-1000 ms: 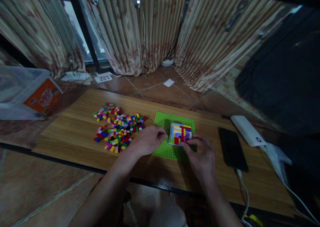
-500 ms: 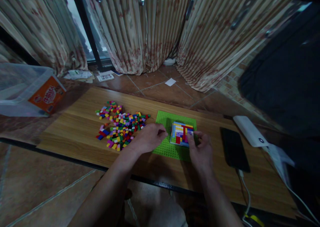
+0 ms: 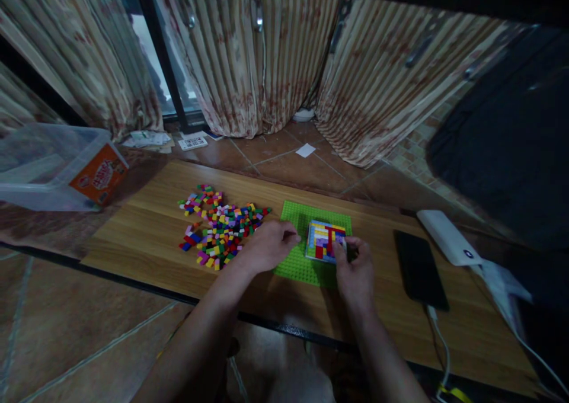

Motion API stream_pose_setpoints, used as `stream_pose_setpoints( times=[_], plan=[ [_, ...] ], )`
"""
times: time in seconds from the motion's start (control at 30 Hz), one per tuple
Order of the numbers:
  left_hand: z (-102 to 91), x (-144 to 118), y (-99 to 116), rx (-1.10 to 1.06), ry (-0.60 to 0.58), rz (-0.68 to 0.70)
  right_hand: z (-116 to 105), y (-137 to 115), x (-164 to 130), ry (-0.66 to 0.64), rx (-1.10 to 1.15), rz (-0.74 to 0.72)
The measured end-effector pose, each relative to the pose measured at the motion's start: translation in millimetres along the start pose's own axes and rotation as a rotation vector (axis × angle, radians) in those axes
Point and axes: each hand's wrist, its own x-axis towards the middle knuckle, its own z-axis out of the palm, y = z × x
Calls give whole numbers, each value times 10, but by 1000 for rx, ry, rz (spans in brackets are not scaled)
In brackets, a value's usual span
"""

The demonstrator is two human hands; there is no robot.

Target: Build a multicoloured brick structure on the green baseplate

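Note:
A flat block of coloured building bricks (image 3: 323,240) sits on the green studded baseplate (image 3: 291,264), with red, yellow, white, blue and purple pieces on top. My right hand (image 3: 358,272) is at the block's right edge, thumb and fingers closed together there; whatever they pinch is too small to name. Over the baseplate's left part, my left hand (image 3: 272,248) has its fingertips pressed together, a little apart from the block. Anything in that pinch is hidden. Just left of it lies a spread of loose bricks (image 3: 229,228).
A black phone (image 3: 420,269) with a white cable and a white power bank (image 3: 448,237) lie at the right of the wooden table (image 3: 146,225). A clear plastic bin (image 3: 48,166) stands beyond the left end. Curtains (image 3: 222,65) hang behind.
The view has shifted slightly, so everything appears a little lower and further right. Both hands keep nearly the same places, the right one still at the block's right edge.

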Motion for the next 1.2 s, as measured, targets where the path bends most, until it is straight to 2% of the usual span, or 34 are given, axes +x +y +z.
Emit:
stream_pose_setpoints(
  times=[0.13,0.3,0.37,0.47,0.57,0.63,0.7,0.97,1.2],
  plan=[
    [-104,19,-80,-130,178,14,-106,-62,43,101,53,8],
    [-314,58,-241,-365,602,-55,-268,-324,70,261,34,-146],
    [-402,52,-281,-478,744,-78,-244,-442,-1,218,47,-196],
    [-511,13,-290,-612,863,-116,-95,-584,-196,40,82,-337],
    [-568,-34,-264,-718,887,-144,115,-668,-407,-202,41,-503],
    [-582,-52,-253,-758,882,-143,245,-689,-503,-318,-1,-524],
    [-589,-61,-254,-768,883,-144,350,-689,-545,-378,-25,-520],
    [-658,-111,-271,-799,911,-116,661,-685,-457,-380,-149,-520],
    [-686,-139,-286,-809,916,-114,888,-761,-438,-334,-375,-568]
  ],
)
